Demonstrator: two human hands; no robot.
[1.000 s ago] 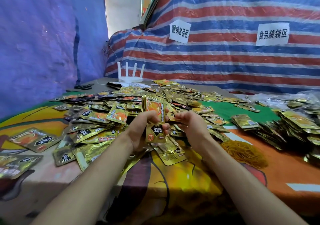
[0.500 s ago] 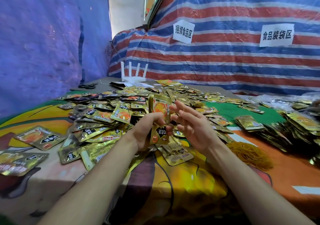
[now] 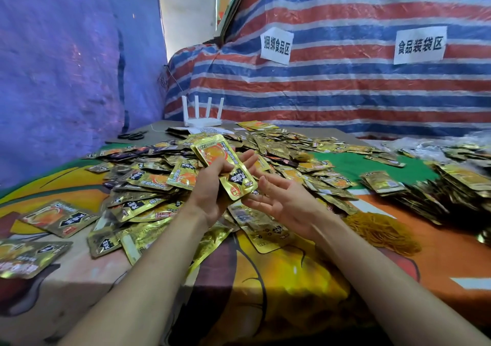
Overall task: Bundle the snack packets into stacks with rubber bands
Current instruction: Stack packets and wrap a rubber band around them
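Observation:
My left hand (image 3: 210, 191) grips a small stack of gold snack packets (image 3: 225, 167), tilted with its top end toward the back left. Just right of the stack, my right hand (image 3: 284, 202) is palm up with its fingers spread; it holds nothing and is apart from the stack. A big heap of loose gold packets (image 3: 148, 183) covers the table behind and left of my hands. A pile of yellow rubber bands (image 3: 382, 231) lies right of my right wrist.
Bundled packets (image 3: 451, 186) are piled at the right edge. A white router (image 3: 203, 114) and black scissors (image 3: 132, 135) sit at the table's back left. Blue and striped tarpaulins close off the left and back. Loose packets (image 3: 58, 218) lie near the left front.
My right hand has let go of the stack and drawn back to the right with its fingers spread. The left hand has tilted the stack from upright to slanted.

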